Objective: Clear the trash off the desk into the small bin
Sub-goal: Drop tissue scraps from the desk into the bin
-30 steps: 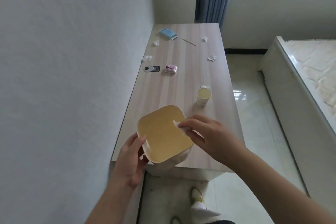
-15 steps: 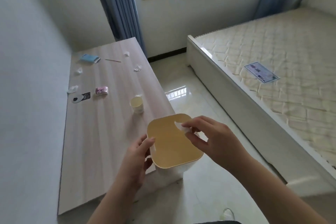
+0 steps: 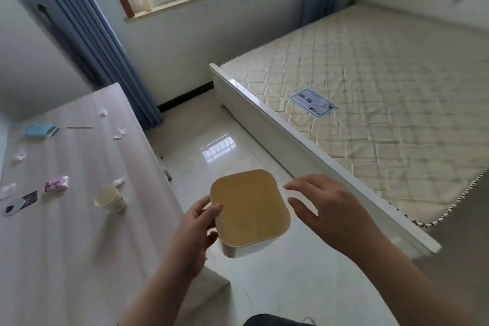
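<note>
A: Logging scene, big to small. Bed point(image 3: 383, 103) fills the right side, bare quilted mattress w/ a printed label point(image 3: 313, 102) on it. Desk point(image 3: 66, 246) at left, pale wood, against the wall.

B: Bin?

A: Small bin point(image 3: 250, 210), yellow inside, white outer wall, held off the desk's right edge, over the tiled floor point(image 3: 291, 286). Mouth faces the camera. Can't tell if anything is inside; slightly blurred.

B: Hands?

A: Left hand point(image 3: 195, 233) grips the bin's left rim, thumb over the edge, fingers curled on the outer wall. Right hand point(image 3: 328, 209) just right of the bin, fingers spread loose, holding nothing, not touching the rim.

B: Trash on desk?

A: Paper cup point(image 3: 109, 197) near the right edge, closest to the bin. Blue packet point(image 3: 38, 130) at far end, thin stick point(image 3: 79, 127) beside it. Pink wrapper point(image 3: 57, 184), black-and-white tag point(image 3: 19, 204) to its left. Crumpled white scraps point(image 3: 119, 133) scattered at the far end & along the wall side.
</note>
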A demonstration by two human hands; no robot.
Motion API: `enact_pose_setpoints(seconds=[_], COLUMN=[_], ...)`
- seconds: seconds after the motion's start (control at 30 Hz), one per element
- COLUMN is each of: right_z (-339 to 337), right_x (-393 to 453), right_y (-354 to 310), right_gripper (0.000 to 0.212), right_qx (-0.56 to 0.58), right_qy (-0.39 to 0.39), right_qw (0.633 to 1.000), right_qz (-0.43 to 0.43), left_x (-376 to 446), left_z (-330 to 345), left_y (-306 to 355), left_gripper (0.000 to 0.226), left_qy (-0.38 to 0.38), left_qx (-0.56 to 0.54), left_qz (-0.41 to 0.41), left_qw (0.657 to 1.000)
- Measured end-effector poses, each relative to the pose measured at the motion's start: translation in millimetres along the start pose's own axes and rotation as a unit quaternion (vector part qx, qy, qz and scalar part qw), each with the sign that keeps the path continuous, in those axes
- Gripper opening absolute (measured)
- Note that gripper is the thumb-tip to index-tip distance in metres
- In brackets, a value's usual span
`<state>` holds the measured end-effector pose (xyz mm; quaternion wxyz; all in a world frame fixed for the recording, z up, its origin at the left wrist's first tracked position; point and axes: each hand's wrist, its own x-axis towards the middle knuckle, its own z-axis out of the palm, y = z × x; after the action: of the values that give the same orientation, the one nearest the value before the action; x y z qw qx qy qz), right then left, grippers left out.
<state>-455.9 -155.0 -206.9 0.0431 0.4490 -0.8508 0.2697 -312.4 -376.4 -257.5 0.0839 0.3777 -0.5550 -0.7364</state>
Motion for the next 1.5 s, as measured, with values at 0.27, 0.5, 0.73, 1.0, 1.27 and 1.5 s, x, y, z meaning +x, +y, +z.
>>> enact_pose_setpoints(seconds=[0.27, 0.5, 0.73, 1.0, 1.27, 1.5], right_z=[-1, 42, 75, 93, 131, 153], right_x=[34, 104, 196, 270, 352, 452], right_y=[65, 75, 71, 84, 108, 111], right_gripper=[0.033, 0.049, 0.050, 0.051, 0.060, 0.056], right_qx=[-0.005, -0.019, -0.066, -0.098, -0.072, -0.020], right_qy=[-0.032, -0.081, -0.123, -0.131, -0.170, -0.189], right_qw=[0.999, 0.997, 0.989, 0.986, 0.982, 0.969], right_qz=[0.023, -0.005, -0.049, -0.024, -0.042, -0.155], left_x=[37, 85, 154, 222, 256, 272], left_z=[37, 2, -23, -27, -43, -36], left_y=[21, 35, 69, 112, 129, 159], left_gripper=[0.026, 0.023, 0.024, 0.025, 0.027, 0.028], left_qy=[0.018, 0.079, 0.092, 0.088, 0.120, 0.227], left_qx=[-0.001, -0.017, -0.043, -0.043, -0.059, -0.122], left_qz=[0.000, -0.018, -0.022, -0.040, -0.012, 0.032], left_qw=[1.000, 0.997, 0.995, 0.994, 0.991, 0.966])
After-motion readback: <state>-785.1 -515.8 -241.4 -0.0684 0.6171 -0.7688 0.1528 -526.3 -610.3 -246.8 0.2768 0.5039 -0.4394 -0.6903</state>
